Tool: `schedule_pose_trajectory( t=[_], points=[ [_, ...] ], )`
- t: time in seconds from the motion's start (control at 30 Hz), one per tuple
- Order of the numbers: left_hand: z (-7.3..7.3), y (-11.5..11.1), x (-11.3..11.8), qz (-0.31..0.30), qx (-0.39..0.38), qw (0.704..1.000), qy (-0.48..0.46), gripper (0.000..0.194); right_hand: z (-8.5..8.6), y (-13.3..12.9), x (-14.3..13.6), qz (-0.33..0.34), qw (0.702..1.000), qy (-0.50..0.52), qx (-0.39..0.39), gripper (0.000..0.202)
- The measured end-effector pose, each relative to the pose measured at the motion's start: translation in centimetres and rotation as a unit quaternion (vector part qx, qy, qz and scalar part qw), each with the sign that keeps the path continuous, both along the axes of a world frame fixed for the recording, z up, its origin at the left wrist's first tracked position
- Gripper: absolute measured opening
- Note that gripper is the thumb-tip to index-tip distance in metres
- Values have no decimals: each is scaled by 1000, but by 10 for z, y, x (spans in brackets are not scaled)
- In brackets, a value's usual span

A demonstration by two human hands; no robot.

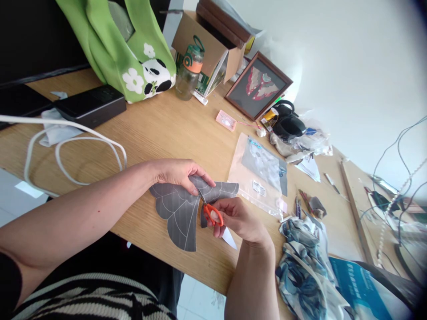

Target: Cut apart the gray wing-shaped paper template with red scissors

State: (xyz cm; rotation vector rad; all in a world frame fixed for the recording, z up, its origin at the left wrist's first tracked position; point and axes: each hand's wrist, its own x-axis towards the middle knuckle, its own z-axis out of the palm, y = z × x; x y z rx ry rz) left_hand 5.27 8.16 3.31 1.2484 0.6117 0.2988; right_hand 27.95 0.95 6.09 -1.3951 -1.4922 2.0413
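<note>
A dark grey sheet (182, 218) with pale curved lines and scalloped edges is held over the wooden table near its front edge. My left hand (180, 174) grips its upper part, thumb on top of the sheet. In my right hand (233, 218) are small scissors (212, 214) with orange handles, my fingers through the loops. Their blades point up and left into the sheet, in a slit between two of its lobes. Below my right hand a white pointed piece (229, 238) lies on the table.
Behind stand a green panda bag (133, 49), a bottle (190, 71), a cardboard box (200, 42) and a framed butterfly (259, 86). A plastic packet (263, 171) lies beyond my right hand, crumpled cloth (303, 266) to the right, a white cable (90, 138) at left.
</note>
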Motion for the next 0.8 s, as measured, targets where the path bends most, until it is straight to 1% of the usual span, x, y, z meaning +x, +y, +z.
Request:
schedule_pose_trajectory(
  t=[0.33,0.5,0.6,0.8],
  points=[
    [0,0,0,-6,1,1000,-1,54,3,0,-1,-3,1000,-2,-7,44],
    [-1,-1,0,0,-1,1000,-3,54,3,0,-1,-2,1000,-3,-2,45],
    [0,-1,1,20,-4,1000,-4,53,2,0,0,-9,1000,-5,-1,45],
    [2,1,0,81,-9,997,-2,52,5,-1,6,-21,1000,-10,6,43]
  ],
)
